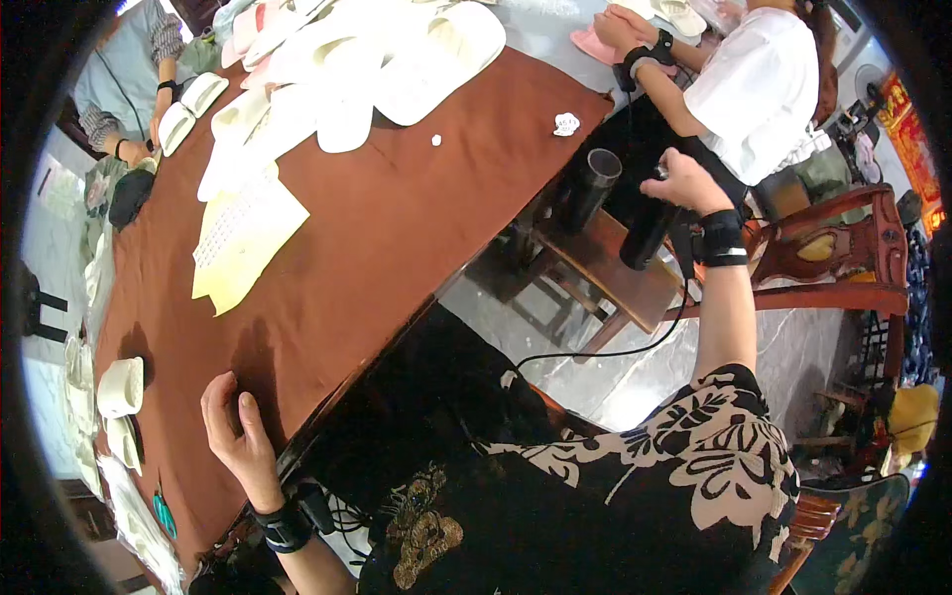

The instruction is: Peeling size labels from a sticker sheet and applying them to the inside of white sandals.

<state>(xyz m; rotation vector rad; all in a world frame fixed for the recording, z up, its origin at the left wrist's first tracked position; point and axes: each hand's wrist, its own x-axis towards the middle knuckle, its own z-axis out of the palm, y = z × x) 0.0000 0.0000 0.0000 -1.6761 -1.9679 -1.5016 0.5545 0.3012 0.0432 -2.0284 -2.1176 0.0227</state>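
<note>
Black flask [645, 242] shows beneath the curled right hand [691, 185], its grip unclear; the left hand [238, 441], loose and empty, meets brown tablecloth [397, 208].

A black cylinder [646, 239] (its upper end partly hidden) stands on a brown wooden stool [599, 255].

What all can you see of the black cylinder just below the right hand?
The black cylinder has plain dark sides, perhaps plastic or metal. It looks roughly upright over the brown wooden stool, beside an open-topped cylinder; whether it rests there is unclear. The right hand is at its upper end, hiding the top; whether it grips it can't be told.
</note>
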